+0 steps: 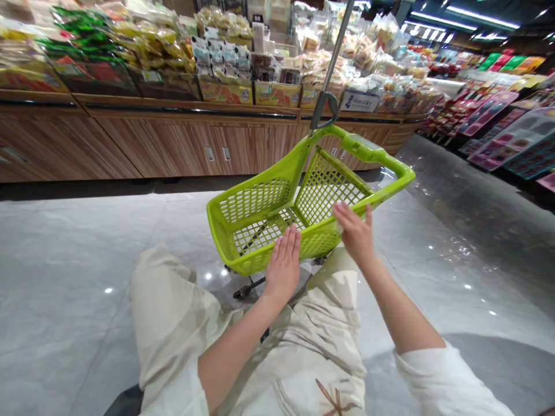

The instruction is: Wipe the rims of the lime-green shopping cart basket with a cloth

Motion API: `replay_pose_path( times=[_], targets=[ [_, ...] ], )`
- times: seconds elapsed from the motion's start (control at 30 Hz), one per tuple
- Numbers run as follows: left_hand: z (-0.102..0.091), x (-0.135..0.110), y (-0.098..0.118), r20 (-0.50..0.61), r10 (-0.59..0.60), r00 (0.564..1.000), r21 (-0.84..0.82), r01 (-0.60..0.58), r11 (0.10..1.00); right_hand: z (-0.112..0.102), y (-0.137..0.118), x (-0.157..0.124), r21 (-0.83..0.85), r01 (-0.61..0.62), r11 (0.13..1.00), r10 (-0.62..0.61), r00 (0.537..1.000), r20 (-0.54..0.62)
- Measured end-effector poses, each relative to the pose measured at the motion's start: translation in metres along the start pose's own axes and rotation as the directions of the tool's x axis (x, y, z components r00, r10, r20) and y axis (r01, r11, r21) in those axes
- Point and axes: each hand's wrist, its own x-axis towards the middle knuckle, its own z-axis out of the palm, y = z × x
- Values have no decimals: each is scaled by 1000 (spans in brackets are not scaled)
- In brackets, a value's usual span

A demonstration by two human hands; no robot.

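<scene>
A lime-green plastic shopping cart [255, 261] stands in front of my knees, its lattice basket holding nothing that I can see. My left hand [284, 263] lies against the near side of the basket, palm toward it, fingers stretched out side by side. Farther right, my right hand [356, 234] is at the rim below the cart's handle [396, 179]. Its fingers are extended and the thumb stands apart. A small pale patch shows under those fingers; I cannot tell what it is. A grey pole with a looped grip [324, 110] rises behind the cart.
Wooden cabinets [173, 144] run along the back, topped by bins of packaged snacks [151, 46]. More display shelves [503, 127] stand at the right. Glossy grey floor tiles [65, 277] surround the cart, and my legs [169, 312] flank its near side.
</scene>
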Motion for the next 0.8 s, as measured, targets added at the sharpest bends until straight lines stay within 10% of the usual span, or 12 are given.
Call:
replay_pose_path(
  times=[0.13, 0.33, 0.43, 0.53, 0.63, 0.8],
  targets=[
    [1, 1, 2, -14, -10, 1000, -12, 10, 1000, -4, 30, 15, -78, -330, 941, 317, 937, -145],
    [1, 0, 1, -23, -16, 1000, -2, 16, 1000, 24, -69, -10, 123, 94, 988, -109, 986, 126],
    [-1, -1, -2, -14, 1, 1000, -5, -1, 1000, 8, -31, -7, 85, 97, 992, -109, 983, 147],
    [-1, 0, -1, -16, -4, 1000, -25, 4, 1000, -12, 30, 10, -67, -188, 980, 185, 981, -56],
    [1, 1, 3, -23, -18, 1000, -36, 17, 999, -8, 24, 19, -84, -323, 942, 316, 944, -90],
    [2, 1, 4, -30, -37, 999, -33, 36, 999, 22, -62, -1, 165, 83, 983, -111, 979, 171]
  ],
)
